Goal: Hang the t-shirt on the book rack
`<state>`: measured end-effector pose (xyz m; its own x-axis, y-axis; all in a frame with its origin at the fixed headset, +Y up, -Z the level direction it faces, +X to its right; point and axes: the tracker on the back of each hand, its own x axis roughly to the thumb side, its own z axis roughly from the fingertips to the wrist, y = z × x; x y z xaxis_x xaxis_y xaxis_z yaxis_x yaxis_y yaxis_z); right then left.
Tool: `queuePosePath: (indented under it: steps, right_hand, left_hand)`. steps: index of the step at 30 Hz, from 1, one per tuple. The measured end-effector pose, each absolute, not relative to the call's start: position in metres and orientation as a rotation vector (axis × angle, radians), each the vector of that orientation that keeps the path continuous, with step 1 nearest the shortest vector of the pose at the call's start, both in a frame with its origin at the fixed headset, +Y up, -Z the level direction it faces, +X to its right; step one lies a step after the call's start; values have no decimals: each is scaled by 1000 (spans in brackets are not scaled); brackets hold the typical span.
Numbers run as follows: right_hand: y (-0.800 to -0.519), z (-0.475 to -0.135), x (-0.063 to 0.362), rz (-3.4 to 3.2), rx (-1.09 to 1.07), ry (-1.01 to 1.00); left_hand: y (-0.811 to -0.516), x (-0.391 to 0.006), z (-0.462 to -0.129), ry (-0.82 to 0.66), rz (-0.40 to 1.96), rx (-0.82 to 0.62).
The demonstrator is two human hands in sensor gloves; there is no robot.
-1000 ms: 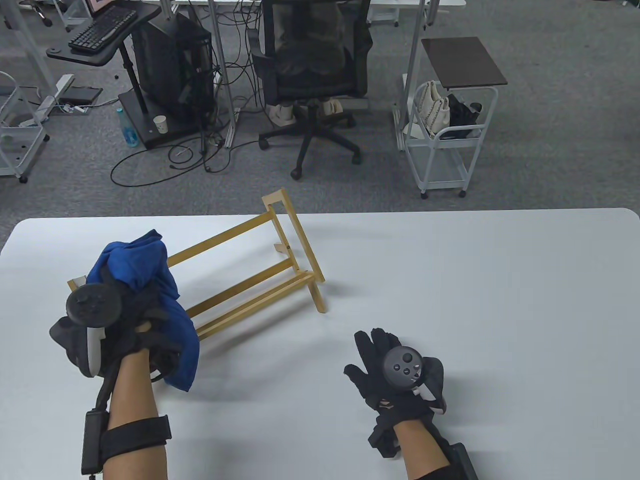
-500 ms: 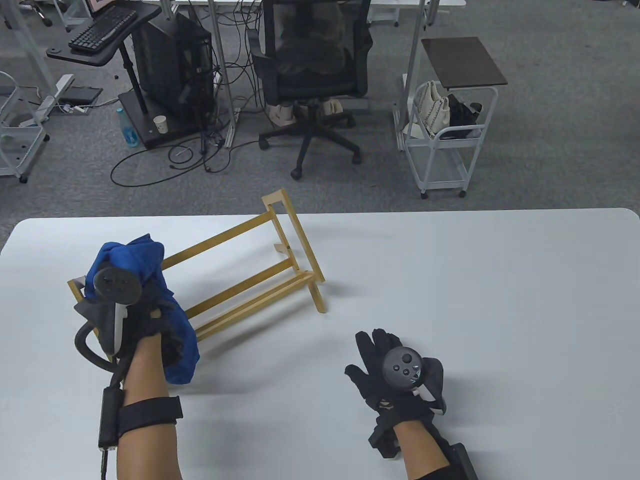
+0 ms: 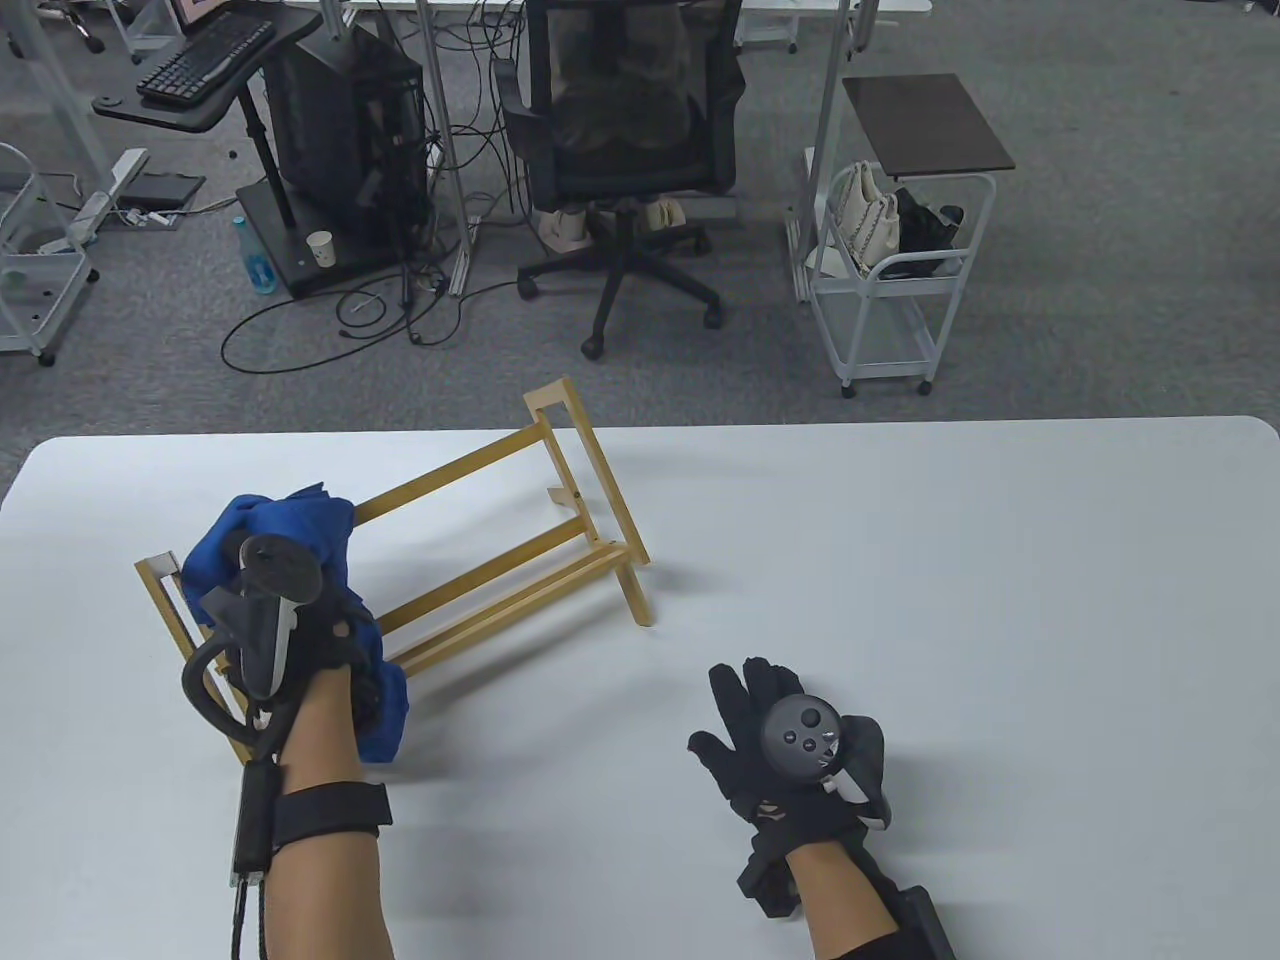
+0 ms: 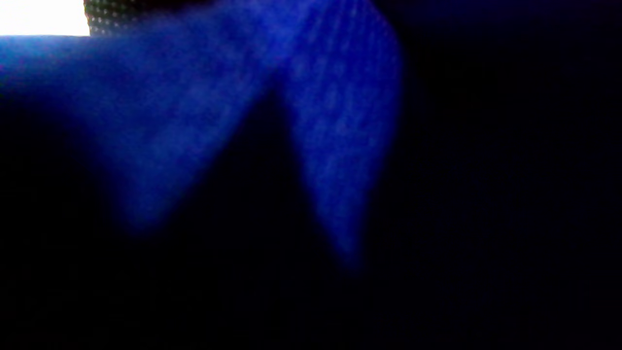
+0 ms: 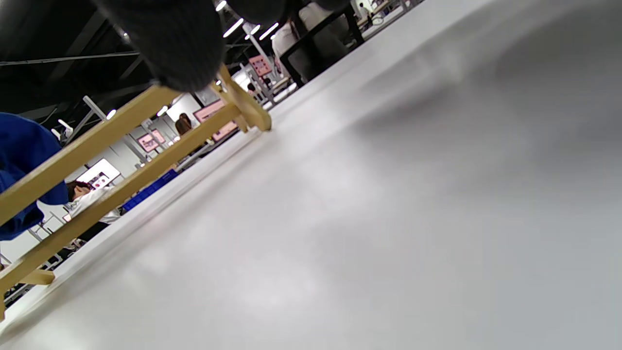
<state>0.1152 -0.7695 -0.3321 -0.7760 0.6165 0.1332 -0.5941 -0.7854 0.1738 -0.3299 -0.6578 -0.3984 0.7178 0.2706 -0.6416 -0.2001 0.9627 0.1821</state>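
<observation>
While your left hand (image 3: 300, 640) was over the left end of the book rack (image 3: 480, 560), it gripped the bunched blue t-shirt (image 3: 285, 525). The cloth was gathered above and around that hand. Part of it rose over the rack's left end, and part hung down past the rack's near rails to the desk (image 3: 900, 560). The tracker on the back of the hand stood upright against the cloth. In the left wrist view the t-shirt (image 4: 204, 121) filled nearly the whole picture as blurred blue folds, so you could not read the individual fingers there.

The rack stood on the left half of the desk, set at a slant: its left end frame was toward you and its right end frame was farther away, near the desk's far edge. Its long wooden rails ran between the two end frames. In the right wrist view the rack (image 5: 146, 141) crossed the upper left of the picture, and a patch of the blue t-shirt (image 5: 24, 165) showed behind its rails at the left edge.

Your right hand (image 3: 790, 745) lay well apart from the rack, off its right end and nearer to you. It rested palm down on the desk with the fingers spread flat, and its grip was empty. A dark gloved fingertip (image 5: 180, 43) hung in at the top of the right wrist view.
</observation>
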Motion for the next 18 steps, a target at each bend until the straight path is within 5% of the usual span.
queuePosePath:
  steps: [18]
  right_hand:
    - [-770, -332, 116, 2464, 233, 162]
  left_hand:
    - [-676, -323, -400, 769, 194, -49]
